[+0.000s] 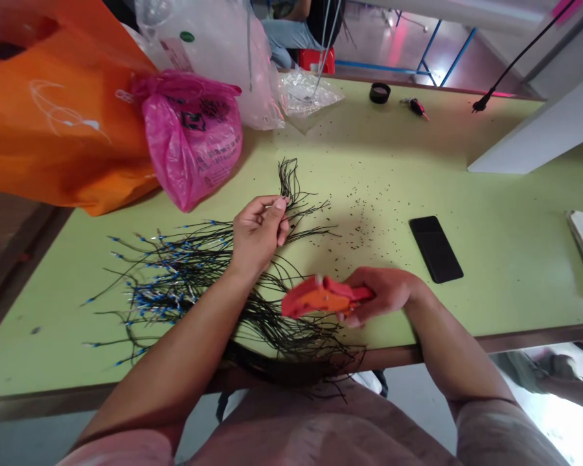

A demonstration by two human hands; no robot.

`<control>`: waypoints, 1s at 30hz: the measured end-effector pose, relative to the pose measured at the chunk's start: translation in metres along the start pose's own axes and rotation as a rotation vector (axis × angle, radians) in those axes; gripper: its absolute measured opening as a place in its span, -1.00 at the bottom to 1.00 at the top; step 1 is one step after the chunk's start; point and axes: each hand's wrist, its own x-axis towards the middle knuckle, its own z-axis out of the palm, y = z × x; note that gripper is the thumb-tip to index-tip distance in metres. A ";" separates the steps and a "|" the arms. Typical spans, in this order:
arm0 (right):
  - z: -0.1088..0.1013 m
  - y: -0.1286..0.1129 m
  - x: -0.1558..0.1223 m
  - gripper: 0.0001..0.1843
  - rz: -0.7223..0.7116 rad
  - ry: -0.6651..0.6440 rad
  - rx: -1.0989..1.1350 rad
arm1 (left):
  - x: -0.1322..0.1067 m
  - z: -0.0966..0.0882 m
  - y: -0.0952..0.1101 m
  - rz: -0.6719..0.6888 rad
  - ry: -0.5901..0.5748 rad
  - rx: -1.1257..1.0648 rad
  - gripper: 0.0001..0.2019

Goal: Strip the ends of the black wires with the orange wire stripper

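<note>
My left hand (258, 230) is closed, thumb against fingers, on a bunch of thin black wires (288, 178) whose ends fan out beyond the fingertips. Wrapped in my right hand (386, 291) is a red and orange wire stripper (315, 298), its head pointing left, slightly blurred. A large pile of black wires (272, 323) lies under my left forearm and reaches the table's front edge. Blue and silvery terminals (160, 291) tip many of the wires at the left. Small dark scraps (362, 226) are scattered on the table right of my left hand.
A black phone (436, 249) lies on the green table (505, 259) at right. Orange (78, 116), pink (194, 142) and clear plastic bags (223, 52) crowd the back left. Near the far edge are a black round cap (379, 93) and keys (416, 107). A white post (529, 129) rises at right.
</note>
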 end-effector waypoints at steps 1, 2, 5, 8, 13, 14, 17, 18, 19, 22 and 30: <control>-0.001 -0.003 -0.004 -0.60 0.029 -0.042 -0.065 | 0.001 -0.001 0.000 -0.030 -0.029 -0.005 -0.68; -0.001 -0.005 -0.007 -0.60 0.029 -0.070 -0.100 | 0.001 -0.003 0.000 -0.078 -0.071 -0.008 -0.65; -0.001 -0.009 -0.014 -0.57 -0.120 -0.032 0.004 | 0.001 -0.007 0.001 -0.218 -0.191 -0.006 -0.61; -0.005 -0.008 -0.015 -0.59 -0.310 0.259 0.134 | -0.001 -0.009 0.001 -0.240 -0.258 0.027 -0.62; -0.015 -0.002 -0.006 -0.57 -0.212 0.559 0.131 | -0.001 -0.012 0.000 -0.264 -0.306 0.055 -0.62; -0.016 -0.001 -0.004 -0.56 -0.188 0.542 0.123 | -0.001 -0.013 0.000 -0.258 -0.302 0.060 -0.61; -0.016 0.003 0.000 -0.55 -0.175 0.458 0.098 | 0.000 -0.015 -0.001 -0.212 -0.310 0.094 -0.60; -0.015 0.004 0.001 -0.55 -0.177 0.435 0.094 | 0.000 -0.015 -0.002 -0.198 -0.315 0.107 -0.59; -0.014 0.004 0.002 -0.55 -0.179 0.418 0.094 | 0.000 -0.016 -0.002 -0.189 -0.322 0.120 -0.59; -0.013 0.007 0.003 -0.54 -0.176 0.396 0.105 | 0.000 -0.017 -0.002 -0.182 -0.350 0.165 -0.59; -0.010 0.011 0.012 -0.57 -0.203 0.408 0.116 | -0.003 -0.016 0.009 -0.176 -0.428 0.265 -0.61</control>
